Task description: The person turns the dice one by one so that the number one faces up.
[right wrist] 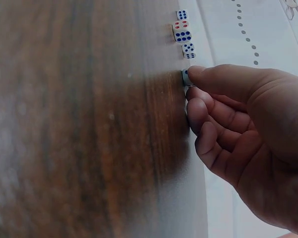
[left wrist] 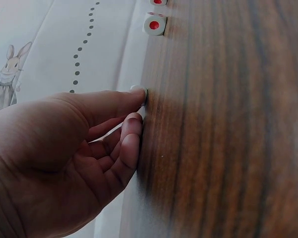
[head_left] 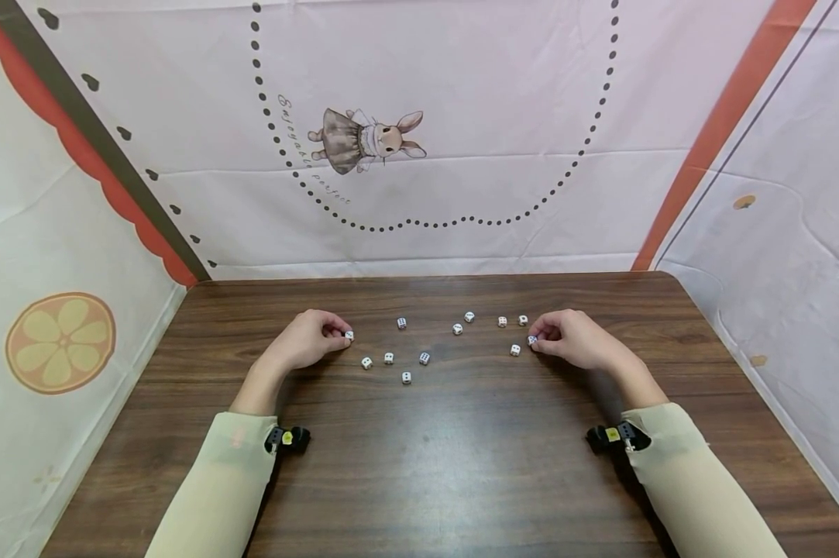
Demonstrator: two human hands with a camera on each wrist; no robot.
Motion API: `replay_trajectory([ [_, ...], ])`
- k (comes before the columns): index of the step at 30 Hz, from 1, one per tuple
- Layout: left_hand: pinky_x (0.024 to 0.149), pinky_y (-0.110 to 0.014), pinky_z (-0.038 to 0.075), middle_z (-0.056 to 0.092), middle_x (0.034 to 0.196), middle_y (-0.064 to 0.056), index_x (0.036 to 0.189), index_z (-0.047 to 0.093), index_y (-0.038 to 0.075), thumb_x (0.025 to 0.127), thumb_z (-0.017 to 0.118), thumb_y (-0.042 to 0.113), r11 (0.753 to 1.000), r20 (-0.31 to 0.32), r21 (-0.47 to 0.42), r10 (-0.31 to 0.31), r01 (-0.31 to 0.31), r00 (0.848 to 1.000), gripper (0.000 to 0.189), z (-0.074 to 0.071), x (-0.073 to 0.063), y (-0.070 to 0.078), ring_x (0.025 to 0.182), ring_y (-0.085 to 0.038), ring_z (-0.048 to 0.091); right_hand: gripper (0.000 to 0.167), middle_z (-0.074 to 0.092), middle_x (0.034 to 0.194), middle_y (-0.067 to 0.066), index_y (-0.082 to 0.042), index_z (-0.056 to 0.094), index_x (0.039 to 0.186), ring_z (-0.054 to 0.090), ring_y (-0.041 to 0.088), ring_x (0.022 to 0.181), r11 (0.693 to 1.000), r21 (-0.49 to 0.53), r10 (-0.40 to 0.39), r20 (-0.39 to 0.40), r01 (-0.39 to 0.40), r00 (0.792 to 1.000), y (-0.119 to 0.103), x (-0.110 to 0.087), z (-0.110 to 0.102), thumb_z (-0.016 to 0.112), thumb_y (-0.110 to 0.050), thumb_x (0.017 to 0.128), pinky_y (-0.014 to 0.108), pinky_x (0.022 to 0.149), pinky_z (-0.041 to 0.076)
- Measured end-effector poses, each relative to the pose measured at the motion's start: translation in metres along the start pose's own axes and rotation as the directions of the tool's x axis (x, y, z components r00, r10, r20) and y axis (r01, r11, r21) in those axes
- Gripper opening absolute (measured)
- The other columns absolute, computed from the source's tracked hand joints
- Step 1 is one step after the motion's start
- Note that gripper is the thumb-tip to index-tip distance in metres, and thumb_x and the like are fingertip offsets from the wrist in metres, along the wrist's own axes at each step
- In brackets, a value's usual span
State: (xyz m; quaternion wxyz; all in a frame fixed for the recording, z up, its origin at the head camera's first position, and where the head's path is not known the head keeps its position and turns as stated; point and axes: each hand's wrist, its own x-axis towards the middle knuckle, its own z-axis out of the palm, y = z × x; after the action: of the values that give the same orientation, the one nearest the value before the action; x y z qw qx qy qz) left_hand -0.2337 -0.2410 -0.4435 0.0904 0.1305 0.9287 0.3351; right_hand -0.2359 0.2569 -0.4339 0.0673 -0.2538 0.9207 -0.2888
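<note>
At the left of the scattered dice, my left hand (head_left: 309,339) pinches a white die (head_left: 349,335) between thumb and fingers, low at the tabletop. The left wrist view shows that hand (left wrist: 84,144) with its thumb covering most of the die. On the other side my right hand (head_left: 571,339) pinches another die (head_left: 532,340). In the right wrist view its thumb overlaps the blue-dotted die (right wrist: 185,77), and the other fingers curl beneath. Just left of the right hand sit a die (head_left: 515,350) and one farther back (head_left: 523,320). Near the left fingertips lies a die (head_left: 366,363).
Several more dice lie between the hands, among them one at the back (head_left: 401,323) and one toward the front (head_left: 407,378). They rest on a dark wooden table (head_left: 419,480). A printed cloth (head_left: 461,155) hangs behind the table, with more at both sides.
</note>
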Motion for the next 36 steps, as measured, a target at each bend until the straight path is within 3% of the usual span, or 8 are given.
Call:
replay_trajectory([
  [23, 0.076, -0.036, 0.050, 0.071, 0.090, -0.001, 0.105, 0.079, 0.008, 0.099, 0.076, 0.015, 1.000, -0.006, 0.001, 0.007, -0.007, 1.000, 0.009, 0.000, 0.000, 0.000, 0.084, -0.017, 0.062, 0.023, 0.066, 0.083, -0.005, -0.005, 0.074, 0.114, 0.060, 0.012, 0.078, 1.000, -0.022, -0.014, 0.007, 0.014, 1.000, -0.005, 0.002, 0.001, 0.081, -0.007, 0.092, 0.034, 0.072, 0.050],
  [36, 0.076, -0.035, 0.050, 0.071, 0.090, -0.001, 0.104, 0.079, 0.008, 0.099, 0.076, 0.014, 1.000, -0.005, -0.005, 0.009, -0.009, 1.000, 0.009, 0.001, 0.000, 0.001, 0.083, -0.017, 0.062, 0.012, 0.065, 0.079, -0.008, -0.008, 0.077, 0.105, 0.058, 0.010, 0.074, 0.998, -0.046, -0.037, 0.048, 0.039, 0.998, -0.010, 0.007, 0.003, 0.079, -0.006, 0.093, 0.033, 0.070, 0.049],
])
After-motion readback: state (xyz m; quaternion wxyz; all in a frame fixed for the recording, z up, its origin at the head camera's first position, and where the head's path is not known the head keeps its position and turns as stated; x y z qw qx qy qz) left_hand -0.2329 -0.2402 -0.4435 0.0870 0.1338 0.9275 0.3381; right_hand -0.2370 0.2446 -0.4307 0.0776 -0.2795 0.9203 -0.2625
